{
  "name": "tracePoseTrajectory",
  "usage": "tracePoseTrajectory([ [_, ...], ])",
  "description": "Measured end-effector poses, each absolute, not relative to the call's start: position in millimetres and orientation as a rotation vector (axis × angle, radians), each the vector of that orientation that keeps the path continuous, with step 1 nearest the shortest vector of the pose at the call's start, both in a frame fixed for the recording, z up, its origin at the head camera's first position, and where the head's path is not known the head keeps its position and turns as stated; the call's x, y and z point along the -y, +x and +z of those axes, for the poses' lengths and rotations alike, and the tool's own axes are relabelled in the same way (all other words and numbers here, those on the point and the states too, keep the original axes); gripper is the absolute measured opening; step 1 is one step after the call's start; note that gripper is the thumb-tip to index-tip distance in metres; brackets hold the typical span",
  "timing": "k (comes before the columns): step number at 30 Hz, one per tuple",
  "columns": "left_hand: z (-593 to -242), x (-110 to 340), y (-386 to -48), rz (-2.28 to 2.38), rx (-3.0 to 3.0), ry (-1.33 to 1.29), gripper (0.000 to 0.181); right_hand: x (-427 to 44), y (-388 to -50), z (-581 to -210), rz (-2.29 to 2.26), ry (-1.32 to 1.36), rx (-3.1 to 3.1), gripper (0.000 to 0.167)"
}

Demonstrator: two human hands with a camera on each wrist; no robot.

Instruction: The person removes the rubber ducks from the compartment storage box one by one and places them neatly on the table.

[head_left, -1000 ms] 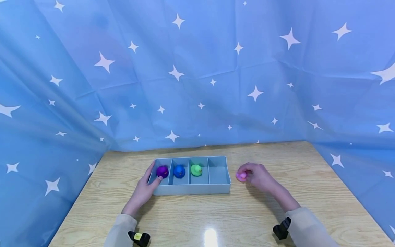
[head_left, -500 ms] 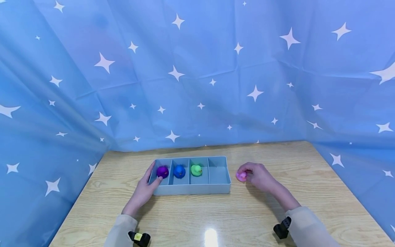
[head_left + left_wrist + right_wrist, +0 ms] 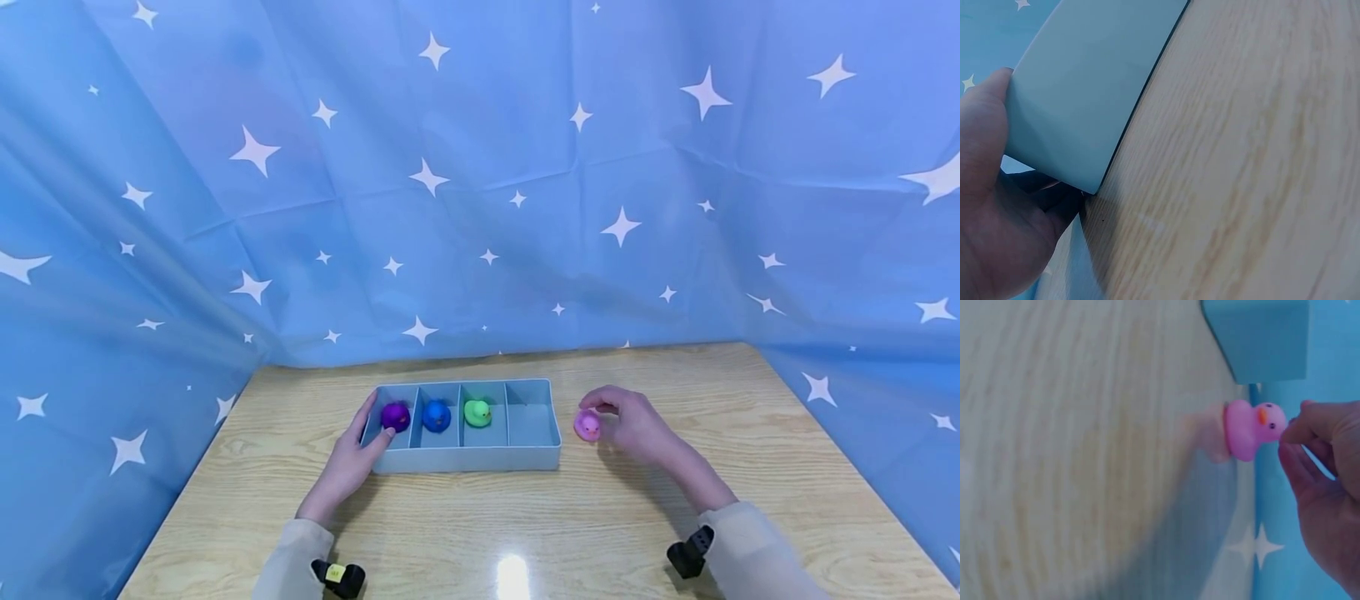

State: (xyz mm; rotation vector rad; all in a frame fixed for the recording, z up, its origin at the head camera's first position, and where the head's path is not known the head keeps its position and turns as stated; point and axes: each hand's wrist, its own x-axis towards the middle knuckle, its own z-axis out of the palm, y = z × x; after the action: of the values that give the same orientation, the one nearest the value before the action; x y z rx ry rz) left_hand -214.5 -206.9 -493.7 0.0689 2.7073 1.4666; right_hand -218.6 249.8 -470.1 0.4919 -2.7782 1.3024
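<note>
Starry cloth (image 3: 510, 142) backs the wooden table (image 3: 442, 525); tray (image 3: 480, 460) sits beside pink duck (image 3: 588, 427).

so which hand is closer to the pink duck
Right. The right hand is just beside and above the pink duck, fingertips near its head, contact unclear. The left hand is farther away, gripping the left end of the blue tray.

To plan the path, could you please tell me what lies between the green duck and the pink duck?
The head view shows a divider, the bare rightmost compartment and end wall of the tray, then bare table.
</note>
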Motion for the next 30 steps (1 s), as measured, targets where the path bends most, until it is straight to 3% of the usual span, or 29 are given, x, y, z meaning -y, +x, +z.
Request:
tracePoseTrajectory([
  [13,-495.6,207.3,-214.4,1.487,-2.691,0.063,0.075,-240.5,-223.4,-448.5,1.372,0.439,2.651,0.027],
  [30,-499.3,207.3,-217.7,1.506,-2.642,0.068,0.076,-180.3,-229.9,-435.0,1.555,0.546,2.59,0.023],
])
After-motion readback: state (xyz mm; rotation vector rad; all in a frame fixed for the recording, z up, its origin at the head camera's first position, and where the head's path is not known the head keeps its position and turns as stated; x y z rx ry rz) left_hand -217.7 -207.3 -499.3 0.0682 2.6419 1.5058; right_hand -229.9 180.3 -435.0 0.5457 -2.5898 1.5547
